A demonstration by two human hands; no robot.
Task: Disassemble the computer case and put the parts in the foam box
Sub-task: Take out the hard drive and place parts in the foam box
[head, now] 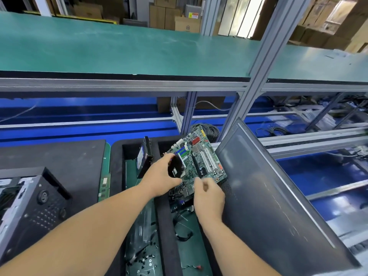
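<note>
A green motherboard (201, 158) with a black round cooler (176, 168) is tilted over the right compartment of the black foam box (116, 176). My left hand (161, 178) grips the cooler side of the board. My right hand (209, 196) holds the board's near edge. The opened computer case (29, 206) stands at the left on the bench. A black drive (144, 158) leans upright in the box's left compartment. Black cables (184, 226) lie in the right compartment under the board.
A dark case side panel (268, 196) leans against the box's right side. A memory stick (104, 186) lies left of the box. Several small screws (145, 259) lie in the left compartment. A green shelf (119, 52) on an aluminium frame runs overhead, blue conveyor behind.
</note>
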